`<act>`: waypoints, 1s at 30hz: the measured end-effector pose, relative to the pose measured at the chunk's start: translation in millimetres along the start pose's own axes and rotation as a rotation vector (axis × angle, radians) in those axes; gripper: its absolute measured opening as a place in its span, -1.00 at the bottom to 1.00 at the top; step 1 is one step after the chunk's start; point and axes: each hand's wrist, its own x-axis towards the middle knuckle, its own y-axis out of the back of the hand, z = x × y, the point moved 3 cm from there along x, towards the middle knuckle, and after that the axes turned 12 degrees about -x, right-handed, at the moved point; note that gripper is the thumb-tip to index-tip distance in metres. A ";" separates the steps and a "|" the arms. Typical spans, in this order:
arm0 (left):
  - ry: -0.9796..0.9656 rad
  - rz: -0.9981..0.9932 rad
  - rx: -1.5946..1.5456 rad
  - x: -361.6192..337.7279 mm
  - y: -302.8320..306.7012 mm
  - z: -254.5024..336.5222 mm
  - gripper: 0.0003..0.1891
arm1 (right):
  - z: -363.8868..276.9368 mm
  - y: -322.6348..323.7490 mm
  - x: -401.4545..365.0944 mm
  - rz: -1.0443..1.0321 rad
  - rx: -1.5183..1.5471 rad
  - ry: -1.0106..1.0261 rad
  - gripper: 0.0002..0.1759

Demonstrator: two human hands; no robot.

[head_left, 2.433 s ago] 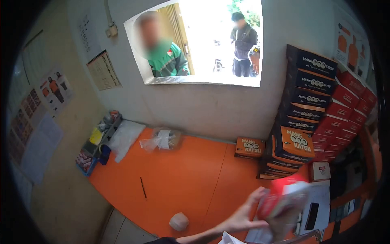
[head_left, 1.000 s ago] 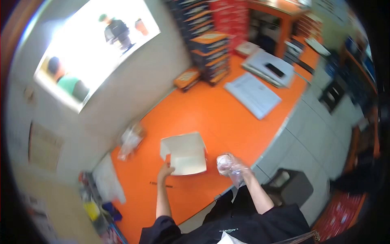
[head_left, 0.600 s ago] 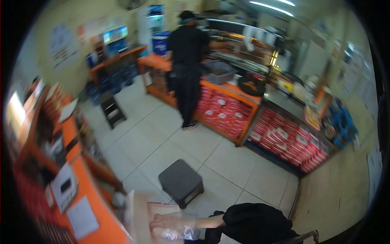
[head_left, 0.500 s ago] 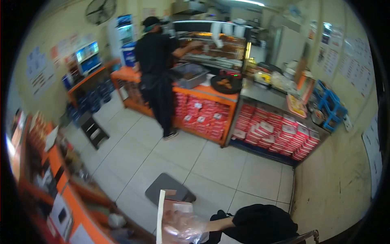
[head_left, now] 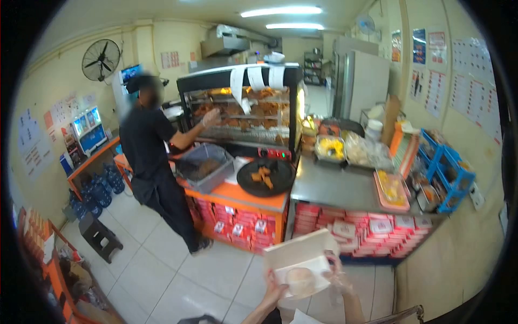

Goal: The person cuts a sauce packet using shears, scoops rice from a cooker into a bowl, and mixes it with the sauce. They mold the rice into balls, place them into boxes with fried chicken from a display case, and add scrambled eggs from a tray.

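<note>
Open box (head_left: pixel 283 260), pale inside, is in front of me above the tiled floor (head_left: pixel 186 278), its lid raised. My left hand (head_left: pixel 274 287) grips the left edge. My right hand (head_left: pixel 339 278), in a clear plastic glove, grasps the right side. A pale rounded bundle (head_left: pixel 300 281) lies inside; its contents I cannot tell. Beyond the box, red cartons (head_left: pixel 367 232) are stacked under a steel counter (head_left: pixel 340 181), which bears a pink tray (head_left: pixel 391 190). To its left, a black round tray (head_left: pixel 265 186) holds browned pieces, beside a grey tub (head_left: pixel 208 181). A co-worker in black (head_left: pixel 148 143) extends a hand towards the display cabinet (head_left: pixel 243 137).
</note>
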 end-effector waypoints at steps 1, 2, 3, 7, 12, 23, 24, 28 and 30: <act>-0.029 -0.084 0.060 67.7 -3.5 -22.1 -0.03 | -1.1 11.0 29.1 0.147 -0.124 -0.086 -0.32; -0.055 -0.174 0.120 124.0 -12.0 -29.0 0.01 | -2.5 20.5 57.3 0.232 -0.089 -0.046 -0.35; -0.032 -0.261 0.090 172.1 -35.9 -12.6 0.01 | -4.9 34.7 88.5 0.328 -0.061 -0.001 -0.37; -0.125 -0.527 0.152 334.7 -159.0 19.2 0.14 | -31.6 99.2 211.5 0.729 -0.075 0.143 -0.47; -0.115 -0.460 0.155 483.8 -245.9 5.9 0.19 | -93.3 150.2 291.7 1.000 -0.204 0.199 -0.54; -0.302 -0.103 0.838 534.9 -207.0 69.5 -0.21 | -217.3 71.9 478.8 0.368 -0.010 -0.043 -0.62; -0.293 -0.111 0.699 546.2 -192.7 85.5 -0.24 | -235.3 62.0 494.4 0.262 -0.009 -0.057 -0.63; -0.267 -0.028 0.280 609.8 -100.8 187.4 -0.35 | -338.6 59.1 565.5 0.175 -0.800 0.576 -0.59; -0.320 -0.058 0.200 627.7 -78.4 255.3 -0.40 | -435.2 54.4 594.2 0.842 -0.384 0.531 -0.46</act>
